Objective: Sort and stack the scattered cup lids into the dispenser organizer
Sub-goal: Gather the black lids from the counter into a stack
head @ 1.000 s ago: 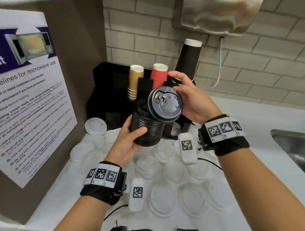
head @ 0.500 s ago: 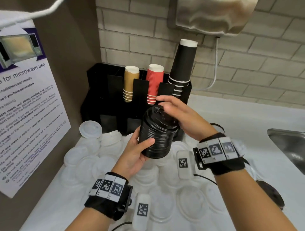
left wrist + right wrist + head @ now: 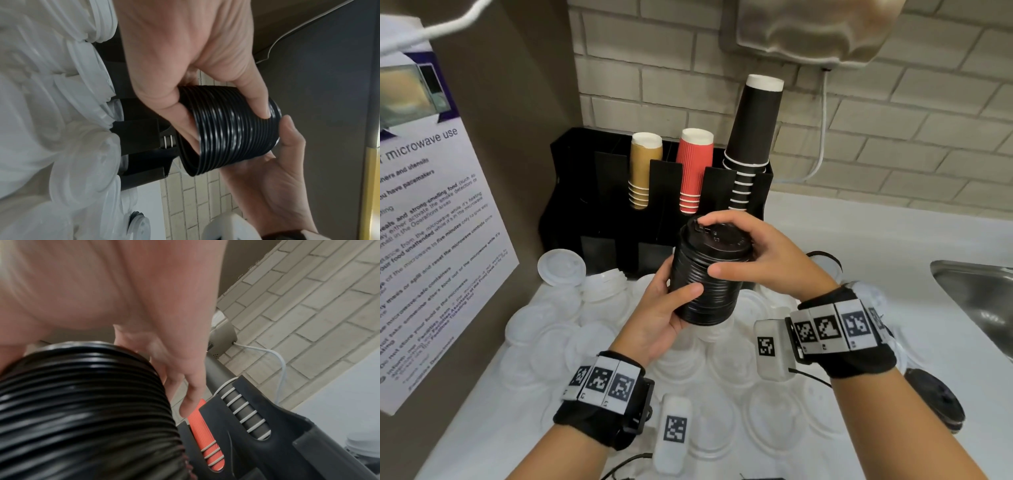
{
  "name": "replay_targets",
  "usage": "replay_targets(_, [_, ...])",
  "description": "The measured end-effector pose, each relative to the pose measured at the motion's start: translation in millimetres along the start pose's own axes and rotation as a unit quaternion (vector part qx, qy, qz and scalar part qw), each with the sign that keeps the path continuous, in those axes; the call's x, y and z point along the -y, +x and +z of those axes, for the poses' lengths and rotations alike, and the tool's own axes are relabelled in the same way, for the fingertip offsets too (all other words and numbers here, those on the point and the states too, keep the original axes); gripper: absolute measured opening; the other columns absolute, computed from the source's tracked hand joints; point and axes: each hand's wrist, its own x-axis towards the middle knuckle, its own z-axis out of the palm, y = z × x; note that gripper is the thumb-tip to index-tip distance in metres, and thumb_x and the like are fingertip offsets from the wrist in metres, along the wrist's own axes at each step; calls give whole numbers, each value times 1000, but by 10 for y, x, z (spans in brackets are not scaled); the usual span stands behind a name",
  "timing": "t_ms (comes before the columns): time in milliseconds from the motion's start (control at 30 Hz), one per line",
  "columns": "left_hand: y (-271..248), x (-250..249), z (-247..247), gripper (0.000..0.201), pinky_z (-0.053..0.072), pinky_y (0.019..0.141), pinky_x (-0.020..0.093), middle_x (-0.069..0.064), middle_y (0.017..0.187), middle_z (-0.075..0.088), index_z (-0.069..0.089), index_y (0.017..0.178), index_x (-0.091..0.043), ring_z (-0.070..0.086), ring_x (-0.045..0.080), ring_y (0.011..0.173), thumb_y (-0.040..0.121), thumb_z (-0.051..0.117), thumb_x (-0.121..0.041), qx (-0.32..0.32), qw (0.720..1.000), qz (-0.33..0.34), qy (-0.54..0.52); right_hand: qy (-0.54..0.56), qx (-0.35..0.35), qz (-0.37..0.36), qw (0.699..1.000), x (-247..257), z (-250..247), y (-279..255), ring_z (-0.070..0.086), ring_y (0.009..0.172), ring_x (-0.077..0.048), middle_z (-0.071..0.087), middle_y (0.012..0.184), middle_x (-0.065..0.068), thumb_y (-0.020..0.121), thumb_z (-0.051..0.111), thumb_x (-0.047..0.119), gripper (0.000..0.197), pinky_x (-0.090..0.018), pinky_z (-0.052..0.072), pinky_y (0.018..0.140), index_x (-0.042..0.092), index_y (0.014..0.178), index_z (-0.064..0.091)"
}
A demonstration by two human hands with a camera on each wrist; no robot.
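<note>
A white counter (image 3: 893, 246) in a brick-walled kitchenette, a microwave-use notice (image 3: 431, 240) on the panel at its left edge and the corner of a steel sink (image 3: 976, 294) at its right. Nearest me, translucent white lids (image 3: 774, 411) lie scattered over the front and middle of the counter, some overlapping, some already nested into short piles near the left panel; a few black lids (image 3: 938, 401) sit by the front right edge.

Above them, my left hand (image 3: 657, 322) cups the lower part of a tall stack of black lids (image 3: 705, 277), thumb across its ribbed side and fingers curled round the back. My right hand (image 3: 763, 253) caps the top of the same stack, fingers curled over the uppermost lid's rim and thumb pressed against the side, as if seating that lid on the rest. The stack hangs tilted in the air, just in front of the black dispenser organizer (image 3: 571, 192) at the back of the counter against the wall.

The organizer holds gold cups (image 3: 643, 171), red cups (image 3: 693, 171) and black cups (image 3: 751, 137) in its upper slots. Its lower bays look dark and may be empty, though I cannot be sure from here. My judgement: the black lids are largely gathered but not yet loaded, and the white lids are almost all still to sort. A hand dryer (image 3: 808, 31) hangs on the brick above.
</note>
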Motion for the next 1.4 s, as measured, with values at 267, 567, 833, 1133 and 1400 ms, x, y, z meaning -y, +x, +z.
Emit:
replay_targets(267, [4, 10, 81, 96, 57, 74, 27, 2, 111, 73, 58, 124, -23, 70, 18, 103, 38, 99, -34, 19, 1000, 6, -10, 16, -14, -10, 1000, -50, 44, -85, 51, 125, -18, 54, 132, -4, 77, 78, 17, 60, -46, 42, 106, 16, 131, 52])
replay_targets(567, [83, 79, 86, 64, 59, 78, 28, -3, 107, 73, 58, 119, -23, 68, 15, 104, 61, 86, -23, 4, 999, 31, -9, -79, -324, 334, 881, -521, -568, -949, 45, 128, -21, 46, 137, -4, 88, 64, 43, 54, -38, 40, 104, 26, 135, 46])
replay_targets(833, [122, 98, 134, 42, 58, 79, 27, -4, 110, 73, 58, 119, -24, 69, 12, 105, 80, 54, -10, 5, 999, 41, 1, -197, -210, 667, 688, -1102, -854, -1824, 43, 127, -38, 47, 137, -23, 94, 49, 30, 49, -48, 34, 107, 4, 134, 48])
replay_targets(1133, [124, 164, 194, 46, 58, 79, 26, -4, 110, 72, 56, 122, -23, 68, 13, 105, 77, 62, -14, 11, 999, 37, 2, -229, -191, 660, 690, -1181, -888, -1960, 42, 130, -35, 50, 139, -14, 95, 49, 25, 45, -48, 29, 111, 23, 140, 45])
replay_targets(1400, [145, 184, 240, 60, 58, 76, 26, -2, 110, 72, 56, 123, -22, 68, 16, 105, 66, 77, -21, -4, 999, 33, 1, -226, -230, 648, 690, -926, -1068, -1847, 44, 125, -39, 46, 138, -21, 90, 47, 38, 59, -47, 34, 107, 19, 144, 34])
